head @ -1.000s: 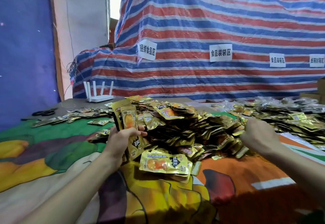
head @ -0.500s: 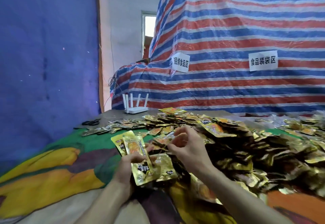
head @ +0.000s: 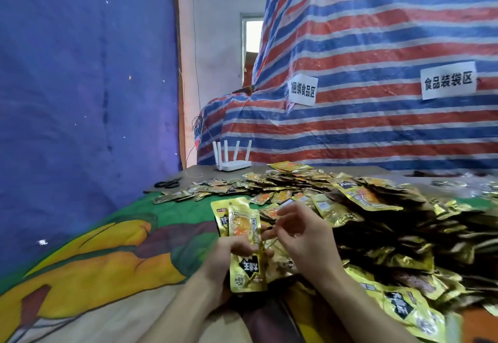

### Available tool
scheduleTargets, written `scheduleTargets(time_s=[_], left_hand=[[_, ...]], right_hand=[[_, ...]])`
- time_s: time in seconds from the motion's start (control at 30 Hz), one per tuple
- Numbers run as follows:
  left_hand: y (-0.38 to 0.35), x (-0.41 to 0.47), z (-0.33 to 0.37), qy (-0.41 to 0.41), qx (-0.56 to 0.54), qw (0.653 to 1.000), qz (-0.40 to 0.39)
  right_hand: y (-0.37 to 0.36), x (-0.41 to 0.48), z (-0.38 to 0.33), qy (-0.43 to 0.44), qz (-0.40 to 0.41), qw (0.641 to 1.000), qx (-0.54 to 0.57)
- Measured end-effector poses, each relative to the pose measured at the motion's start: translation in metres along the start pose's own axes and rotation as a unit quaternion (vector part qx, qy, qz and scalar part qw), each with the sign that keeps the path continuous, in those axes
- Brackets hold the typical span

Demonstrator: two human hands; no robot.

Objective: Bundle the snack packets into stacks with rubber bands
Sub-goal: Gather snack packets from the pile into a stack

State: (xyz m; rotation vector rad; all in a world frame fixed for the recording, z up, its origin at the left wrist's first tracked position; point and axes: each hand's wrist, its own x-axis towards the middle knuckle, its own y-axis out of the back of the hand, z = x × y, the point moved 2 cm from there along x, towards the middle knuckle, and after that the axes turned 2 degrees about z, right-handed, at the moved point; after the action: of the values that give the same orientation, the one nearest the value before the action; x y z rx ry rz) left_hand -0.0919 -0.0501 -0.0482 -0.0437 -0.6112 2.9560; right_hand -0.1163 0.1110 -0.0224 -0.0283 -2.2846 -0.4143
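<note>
Clasps the stack of snack packets (head: 244, 237) upright in the left grip (head: 221, 259) above the desk (head: 107, 261), long axis near vertical, free top end just beside the right grip (head: 304, 237), curled, perhaps pinching something too small to tell.

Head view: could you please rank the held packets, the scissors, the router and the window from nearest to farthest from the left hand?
1. Packets: gripped in the left hand itself.
2. Scissors: ahead, off to the left.
3. Router: farther back, straight ahead.
4. Window: farthest, high up behind the router.
</note>
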Motion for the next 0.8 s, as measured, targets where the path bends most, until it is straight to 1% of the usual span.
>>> scheduleTargets(time_s=[0.13, 0.2, 0.27, 0.37, 0.43, 0.47, 0.5, 0.53, 0.57, 0.6, 0.63, 0.67, 0.7, 0.8], left_hand=[[0.0, 0.0, 0.003, -0.003, -0.033, 0.999, -0.039], [0.001, 0.0, 0.005, -0.01, -0.104, 0.992, -0.075], [0.0, -0.005, 0.012, -0.031, -0.154, 0.98, -0.12], [-0.001, -0.009, 0.02, -0.065, -0.177, 0.965, -0.18], [0.0, -0.011, 0.024, -0.074, -0.197, 0.959, -0.187], [0.001, -0.011, 0.025, -0.079, -0.208, 0.957, -0.188], [0.003, -0.01, 0.025, -0.084, -0.221, 0.954, -0.185], [0.004, -0.009, 0.025, -0.083, -0.229, 0.953, -0.181], [0.005, -0.007, 0.024, -0.076, -0.23, 0.953, -0.182], [0.004, -0.008, 0.022, -0.064, -0.219, 0.955, -0.187], [0.0, -0.009, 0.02, -0.051, -0.2, 0.96, -0.19], [-0.003, -0.01, 0.02, -0.037, -0.176, 0.965, -0.19], [-0.006, -0.01, 0.019, -0.024, -0.156, 0.969, -0.188], [-0.007, -0.01, 0.018, -0.006, -0.138, 0.975, -0.176]], right_hand=[[0.002, -0.002, -0.001, 0.038, 0.019, 0.998, -0.04], [0.005, -0.002, 0.001, 0.048, 0.026, 0.997, -0.057], [0.006, -0.001, 0.002, 0.037, -0.001, 0.998, -0.054], [0.003, -0.004, 0.002, 0.005, -0.068, 0.996, -0.052], [0.001, -0.004, -0.001, -0.017, -0.112, 0.993, -0.021], [0.001, -0.003, -0.005, -0.033, -0.123, 0.992, 0.025], [0.002, -0.002, -0.008, -0.061, -0.123, 0.986, 0.097], [0.002, 0.0, -0.01, -0.098, -0.117, 0.97, 0.191], [0.002, 0.001, -0.013, -0.134, -0.114, 0.937, 0.302], [0.002, 0.002, -0.016, -0.16, -0.116, 0.894, 0.403], [0.003, 0.002, -0.019, -0.178, -0.113, 0.852, 0.479], [0.006, 0.002, -0.02, -0.193, -0.103, 0.821, 0.527], [0.009, 0.002, -0.02, -0.206, -0.091, 0.803, 0.552], [0.012, 0.002, -0.018, -0.246, -0.086, 0.771, 0.581]])
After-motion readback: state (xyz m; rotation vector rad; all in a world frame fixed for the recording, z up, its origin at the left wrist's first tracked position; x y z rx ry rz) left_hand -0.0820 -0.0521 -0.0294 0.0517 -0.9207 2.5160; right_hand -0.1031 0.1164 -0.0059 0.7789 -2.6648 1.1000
